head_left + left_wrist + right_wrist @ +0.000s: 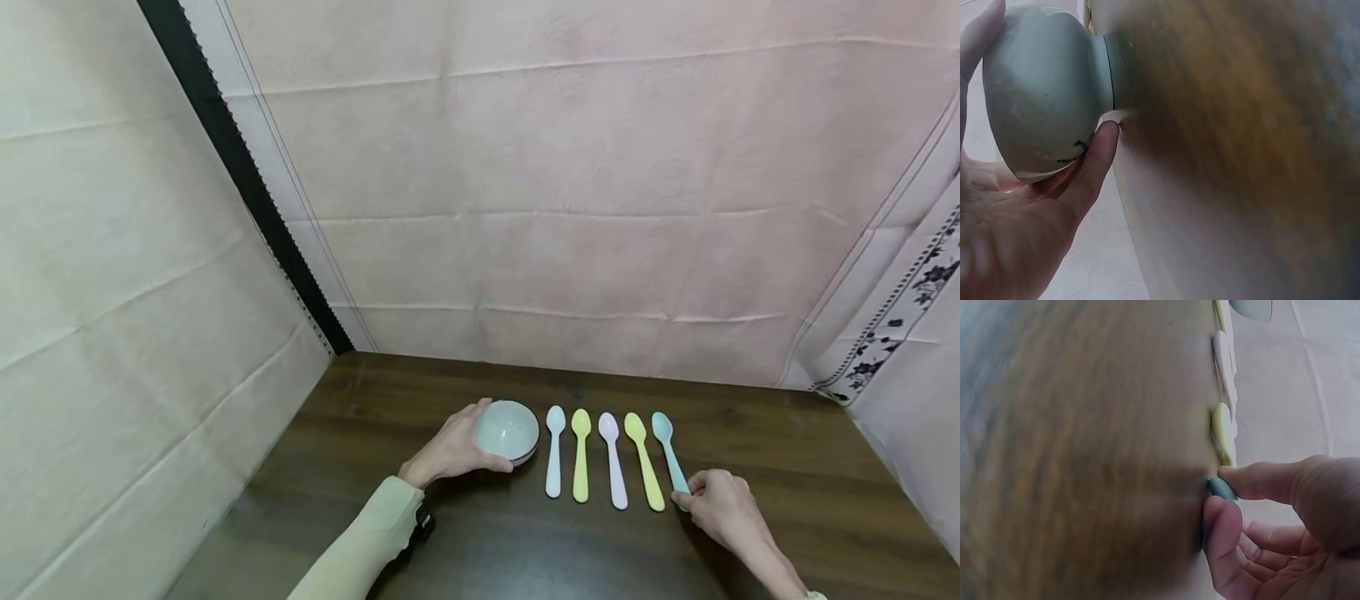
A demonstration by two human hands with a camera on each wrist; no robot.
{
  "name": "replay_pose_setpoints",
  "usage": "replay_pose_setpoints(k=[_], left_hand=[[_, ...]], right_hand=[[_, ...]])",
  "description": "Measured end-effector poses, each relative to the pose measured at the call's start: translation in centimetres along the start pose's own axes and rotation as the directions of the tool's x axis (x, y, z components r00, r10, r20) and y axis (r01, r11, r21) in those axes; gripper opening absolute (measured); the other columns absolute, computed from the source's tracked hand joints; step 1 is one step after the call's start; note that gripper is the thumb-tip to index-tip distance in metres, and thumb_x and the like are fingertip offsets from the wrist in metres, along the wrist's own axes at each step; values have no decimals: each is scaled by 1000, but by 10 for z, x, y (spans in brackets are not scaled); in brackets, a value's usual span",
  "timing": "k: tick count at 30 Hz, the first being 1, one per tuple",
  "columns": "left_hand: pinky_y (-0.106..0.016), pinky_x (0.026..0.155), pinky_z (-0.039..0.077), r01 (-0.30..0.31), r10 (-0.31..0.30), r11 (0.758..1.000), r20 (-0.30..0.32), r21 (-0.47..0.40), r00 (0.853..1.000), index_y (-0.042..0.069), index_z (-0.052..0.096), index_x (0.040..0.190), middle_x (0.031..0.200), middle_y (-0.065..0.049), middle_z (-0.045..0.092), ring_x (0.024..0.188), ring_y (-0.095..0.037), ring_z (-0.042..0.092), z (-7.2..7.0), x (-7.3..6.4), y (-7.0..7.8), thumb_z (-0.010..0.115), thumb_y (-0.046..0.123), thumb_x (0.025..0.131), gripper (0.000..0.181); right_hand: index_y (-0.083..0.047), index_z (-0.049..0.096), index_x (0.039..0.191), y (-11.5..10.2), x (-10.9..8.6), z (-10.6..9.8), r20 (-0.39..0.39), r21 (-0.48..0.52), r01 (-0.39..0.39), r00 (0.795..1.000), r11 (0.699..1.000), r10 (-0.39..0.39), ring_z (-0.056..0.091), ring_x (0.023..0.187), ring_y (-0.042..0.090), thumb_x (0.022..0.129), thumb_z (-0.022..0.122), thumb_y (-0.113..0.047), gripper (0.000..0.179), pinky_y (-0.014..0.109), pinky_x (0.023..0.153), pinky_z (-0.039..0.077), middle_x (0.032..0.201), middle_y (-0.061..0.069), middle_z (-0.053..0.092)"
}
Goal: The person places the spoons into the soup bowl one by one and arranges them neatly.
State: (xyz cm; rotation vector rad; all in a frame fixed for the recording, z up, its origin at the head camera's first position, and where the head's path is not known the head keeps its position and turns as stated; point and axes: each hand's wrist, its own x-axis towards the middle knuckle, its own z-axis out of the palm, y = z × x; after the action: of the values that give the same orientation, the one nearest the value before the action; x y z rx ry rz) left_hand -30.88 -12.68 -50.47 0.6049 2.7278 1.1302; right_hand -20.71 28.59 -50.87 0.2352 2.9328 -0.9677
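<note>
My left hand [456, 446] grips a small pale bowl [506, 429] from its left side, thumb and fingers curved round the wall. In the left wrist view the bowl [1044, 94] stands upright with its foot close to the table. At the right end of a row of spoons, my right hand [723, 507] pinches the handle end of a teal spoon [667, 446] between thumb and fingers. The right wrist view shows that teal handle tip [1222, 489] between the fingertips. Left of it lie a yellow-green spoon [643, 458] and a lilac spoon [612, 458].
Farther left in the row are another yellow-green spoon [581, 454] and a pale blue spoon [554, 450], beside the bowl. Everything lies on a dark brown wooden table [480, 550]. Pale cloth [562, 208] hangs behind the table and at both sides.
</note>
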Motion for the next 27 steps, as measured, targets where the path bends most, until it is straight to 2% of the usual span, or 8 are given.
replay_pose_setpoints(k=[6,19,27], left_hand=[[-63,112,51,0,0,1000,7,-3,1000,8,36,169,161,-18,54,145,-43,51,-2,3,3,99,52,74,122],[-61,114,49,8,-9,1000,8,3,1000,9,36,169,160,-17,55,146,-42,51,-2,0,0,100,52,73,123],[-58,112,50,-4,4,1000,6,11,1000,10,39,167,156,-15,59,140,-38,56,-2,0,0,100,52,72,120]], right_hand=[[-7,74,85,3,-1,-3,14,49,-36,999,998,36,61,62,12,98,77,-19,18,28,56,42,63,-5,66],[2,75,95,8,0,-5,39,156,-95,995,983,90,73,66,9,99,76,-18,21,27,58,47,71,-3,76],[6,75,103,10,0,-8,30,180,-105,994,978,101,75,66,9,100,74,-19,25,27,60,46,77,1,80]])
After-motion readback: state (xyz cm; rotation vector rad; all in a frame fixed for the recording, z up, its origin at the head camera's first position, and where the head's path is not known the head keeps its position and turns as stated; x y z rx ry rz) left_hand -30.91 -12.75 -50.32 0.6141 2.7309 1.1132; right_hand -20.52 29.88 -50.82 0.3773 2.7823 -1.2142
